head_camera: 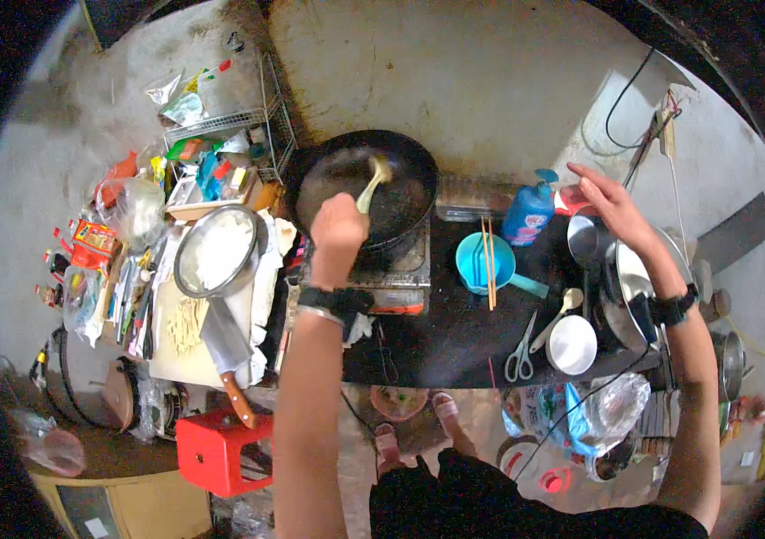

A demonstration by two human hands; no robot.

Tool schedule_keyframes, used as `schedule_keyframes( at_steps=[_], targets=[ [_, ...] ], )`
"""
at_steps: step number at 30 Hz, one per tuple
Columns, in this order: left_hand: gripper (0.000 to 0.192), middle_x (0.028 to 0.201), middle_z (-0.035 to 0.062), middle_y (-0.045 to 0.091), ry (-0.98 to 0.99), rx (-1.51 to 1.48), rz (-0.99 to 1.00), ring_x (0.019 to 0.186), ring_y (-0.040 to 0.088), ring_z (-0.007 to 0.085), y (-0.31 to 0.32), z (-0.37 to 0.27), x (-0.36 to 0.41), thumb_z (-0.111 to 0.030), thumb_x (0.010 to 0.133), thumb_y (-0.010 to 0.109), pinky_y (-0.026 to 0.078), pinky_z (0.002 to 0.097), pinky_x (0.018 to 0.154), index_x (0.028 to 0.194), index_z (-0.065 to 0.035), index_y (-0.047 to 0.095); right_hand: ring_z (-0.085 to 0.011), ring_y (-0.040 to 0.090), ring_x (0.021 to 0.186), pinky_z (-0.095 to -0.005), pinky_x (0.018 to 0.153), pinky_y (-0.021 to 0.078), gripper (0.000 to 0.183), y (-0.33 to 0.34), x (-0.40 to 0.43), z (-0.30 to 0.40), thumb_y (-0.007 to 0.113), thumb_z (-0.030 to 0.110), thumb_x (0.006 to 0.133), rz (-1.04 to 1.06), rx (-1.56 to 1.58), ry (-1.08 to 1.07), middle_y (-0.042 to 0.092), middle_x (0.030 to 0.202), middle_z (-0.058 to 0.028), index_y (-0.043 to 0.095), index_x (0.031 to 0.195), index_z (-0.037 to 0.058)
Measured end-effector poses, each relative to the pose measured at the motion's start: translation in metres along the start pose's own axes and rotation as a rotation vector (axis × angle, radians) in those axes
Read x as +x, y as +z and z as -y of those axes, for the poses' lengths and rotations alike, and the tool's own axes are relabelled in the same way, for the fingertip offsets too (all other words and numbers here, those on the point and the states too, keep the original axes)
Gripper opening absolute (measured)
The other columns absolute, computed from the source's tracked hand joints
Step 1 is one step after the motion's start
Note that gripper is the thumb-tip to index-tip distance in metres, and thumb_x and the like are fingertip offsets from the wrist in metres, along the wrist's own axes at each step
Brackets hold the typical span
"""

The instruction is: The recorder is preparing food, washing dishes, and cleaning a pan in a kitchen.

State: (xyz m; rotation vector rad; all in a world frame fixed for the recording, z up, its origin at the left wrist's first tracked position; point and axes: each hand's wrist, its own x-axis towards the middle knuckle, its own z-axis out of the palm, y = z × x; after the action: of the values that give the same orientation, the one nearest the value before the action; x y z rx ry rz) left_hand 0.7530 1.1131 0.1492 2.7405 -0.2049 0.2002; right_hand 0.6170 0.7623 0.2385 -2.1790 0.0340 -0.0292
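My left hand (340, 229) is closed around the pale green handle of what looks like a pot brush (373, 185). Its head is blurred and reaches over the inside of a black wok (328, 168), which sits on a stove (392, 269). My right hand (615, 205) is raised with fingers stretched out and nothing in it. Nearest to it are a blue pump bottle (528, 214), a red-and-white item (571, 202) partly behind the fingers, and a metal ladle (583, 241). A turquoise dipper (473, 269) carries wooden chopsticks (489, 263) across its rim.
Scissors (521, 360), a pale spoon (561, 316) and a white bowl (572, 345) lie near the front edge. At left, a cleaver (227, 337) and cut dough strips (187, 327) rest on a board (170, 364), beside a metal bowl of white powder (216, 250). Below stands a red stool (220, 448).
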Motion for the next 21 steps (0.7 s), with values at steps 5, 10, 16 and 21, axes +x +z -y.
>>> schedule_keyframes(
  at_steps=[5, 10, 16, 21],
  targets=[
    [0.017, 0.086, 0.0119, 0.063, 0.157, 0.465, 0.106, 0.080, 0.062, 0.0256, -0.002, 0.039, 0.004, -0.009, 0.076, 0.049, 0.050, 0.0333, 0.067, 0.081, -0.0068, 0.066, -0.0153, 0.055, 0.091, -0.0272, 0.084, 0.0401, 0.042, 0.033, -0.088, 0.063, 0.043, 0.026, 0.089, 0.014, -0.241, -0.128, 0.060, 0.098, -0.0089, 0.040, 0.123, 0.0010],
    [0.016, 0.089, 0.0139, 0.059, 0.406, 0.571, -0.042, 0.077, 0.061, 0.0263, -0.004, 0.040, 0.011, -0.008, 0.075, 0.050, 0.050, 0.0331, 0.064, 0.078, -0.0056, 0.065, -0.0148, 0.055, 0.089, -0.0276, 0.084, 0.0398, 0.043, 0.029, -0.152, 0.028, 0.041, 0.028, 0.090, -0.124, -0.115, 0.020, 0.060, 0.097, -0.0091, 0.040, 0.123, -0.0003],
    [0.020, 0.086, 0.0190, 0.057, 0.738, 0.472, 0.113, 0.075, 0.060, 0.0324, 0.004, 0.033, 0.014, -0.011, 0.083, 0.040, 0.049, 0.0406, 0.063, 0.091, -0.0046, 0.057, -0.0158, 0.056, 0.090, -0.0282, 0.081, 0.0419, 0.045, 0.042, -0.228, 0.021, 0.039, 0.031, 0.091, -0.246, -0.037, 0.198, 0.060, 0.096, -0.0101, 0.040, 0.122, -0.0018],
    [0.020, 0.085, 0.0182, 0.061, 0.732, 0.561, 0.133, 0.079, 0.060, 0.0310, -0.005, 0.053, 0.046, -0.010, 0.082, 0.041, 0.049, 0.0407, 0.066, 0.085, -0.0047, 0.060, -0.0161, 0.055, 0.091, -0.0285, 0.083, 0.0410, 0.048, 0.065, -0.253, 0.040, 0.041, 0.035, 0.089, -0.279, -0.003, 0.225, 0.060, 0.095, -0.0105, 0.042, 0.121, -0.0011]
  ],
)
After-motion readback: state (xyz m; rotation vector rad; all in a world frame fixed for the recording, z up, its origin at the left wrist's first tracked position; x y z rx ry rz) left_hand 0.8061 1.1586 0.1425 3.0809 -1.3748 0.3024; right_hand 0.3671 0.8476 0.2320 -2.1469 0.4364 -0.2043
